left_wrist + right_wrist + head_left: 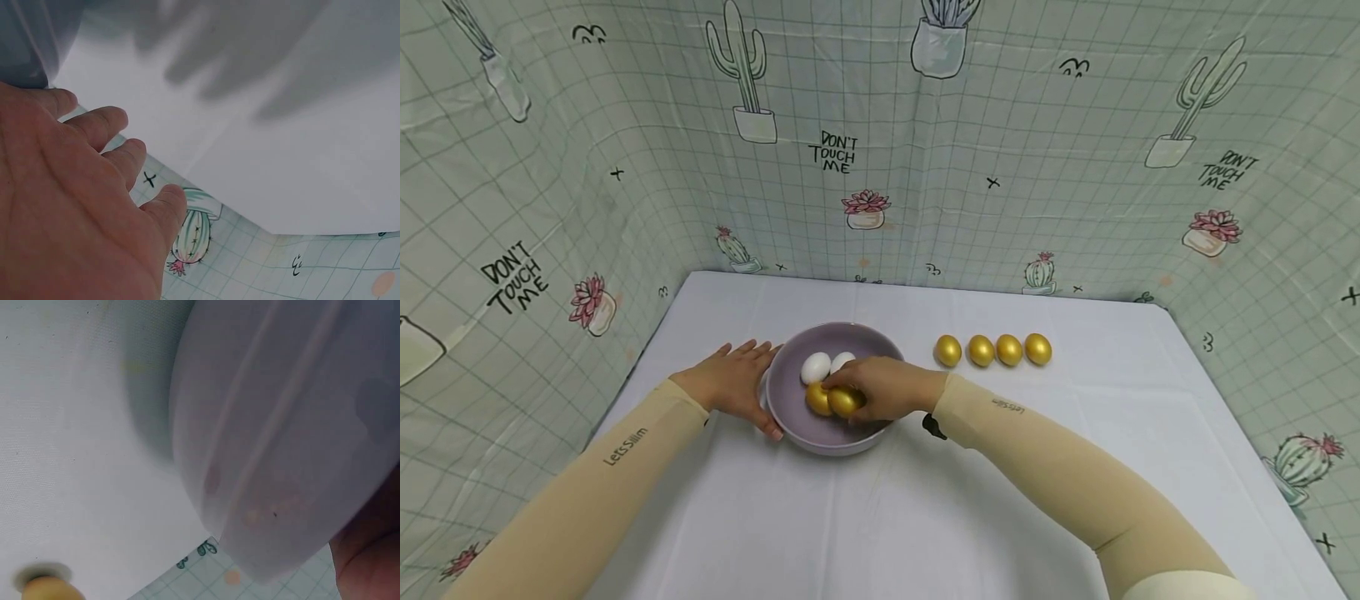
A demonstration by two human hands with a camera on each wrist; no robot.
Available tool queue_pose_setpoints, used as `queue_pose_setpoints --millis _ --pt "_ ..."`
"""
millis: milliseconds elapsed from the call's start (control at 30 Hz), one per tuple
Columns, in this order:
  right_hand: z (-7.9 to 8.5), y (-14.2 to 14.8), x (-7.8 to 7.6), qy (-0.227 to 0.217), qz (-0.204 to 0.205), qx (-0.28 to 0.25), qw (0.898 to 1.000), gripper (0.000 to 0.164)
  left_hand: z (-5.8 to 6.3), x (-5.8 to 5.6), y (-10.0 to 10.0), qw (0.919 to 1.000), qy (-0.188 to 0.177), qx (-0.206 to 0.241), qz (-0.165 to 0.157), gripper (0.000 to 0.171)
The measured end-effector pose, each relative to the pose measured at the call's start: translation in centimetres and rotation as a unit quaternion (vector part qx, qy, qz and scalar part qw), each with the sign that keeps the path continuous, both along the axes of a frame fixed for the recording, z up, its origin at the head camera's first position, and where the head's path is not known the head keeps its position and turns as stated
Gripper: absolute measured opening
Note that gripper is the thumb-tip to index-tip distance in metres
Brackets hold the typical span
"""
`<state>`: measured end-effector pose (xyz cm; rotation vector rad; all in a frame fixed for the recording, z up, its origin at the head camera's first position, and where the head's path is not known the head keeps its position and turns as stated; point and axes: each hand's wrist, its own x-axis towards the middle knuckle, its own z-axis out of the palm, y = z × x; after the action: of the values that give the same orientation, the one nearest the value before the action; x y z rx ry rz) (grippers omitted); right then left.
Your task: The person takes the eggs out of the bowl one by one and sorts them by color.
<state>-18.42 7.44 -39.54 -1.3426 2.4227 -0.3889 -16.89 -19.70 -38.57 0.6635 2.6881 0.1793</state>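
A round purple bowl [835,443] stands on the white table. Two white eggs lie inside it, one at the left [815,367] and another [843,361] partly covered by my right hand. A golden egg [817,399] rests in front of them. My right hand [887,387] reaches over the bowl's right rim and grips a second golden egg [846,402] with thumb and fingers, low inside the bowl. Spread around the bowl's left side, my left hand [733,385] touches its outer wall with fairly straight fingers. In the right wrist view the bowl's wall [275,444] hides the held egg.
To the right of the bowl, several golden eggs [981,351] stand in a row on the white tablecloth [1000,517]. One golden egg [51,589] shows at the right wrist view's lower edge. A cactus-print curtain [880,125] encloses the table at the back and sides.
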Motion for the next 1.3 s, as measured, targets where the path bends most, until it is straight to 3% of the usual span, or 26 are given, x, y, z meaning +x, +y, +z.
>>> queue_pose_setpoints --millis 400,733,1100,1300 --pt "0.7 0.4 0.2 -0.003 0.003 -0.010 1.000 0.062 0.1 0.0 0.0 1.0000 -0.003 -0.002 0.001 0.137" --pt "0.8 1.4 -0.1 -0.031 0.011 -0.073 0.997 0.061 0.2 0.1 0.0 1.0000 -0.004 -0.002 0.000 0.137" --pt "2.5 4.5 0.2 -0.099 -0.025 -0.175 0.979 0.060 0.0 0.1 0.0 1.0000 -0.001 -0.003 0.000 0.138" --pt "3.6 7.7 0.5 -0.103 -0.043 -0.199 0.974 0.061 0.0 0.1 0.0 1.0000 -0.001 0.000 0.000 0.138"
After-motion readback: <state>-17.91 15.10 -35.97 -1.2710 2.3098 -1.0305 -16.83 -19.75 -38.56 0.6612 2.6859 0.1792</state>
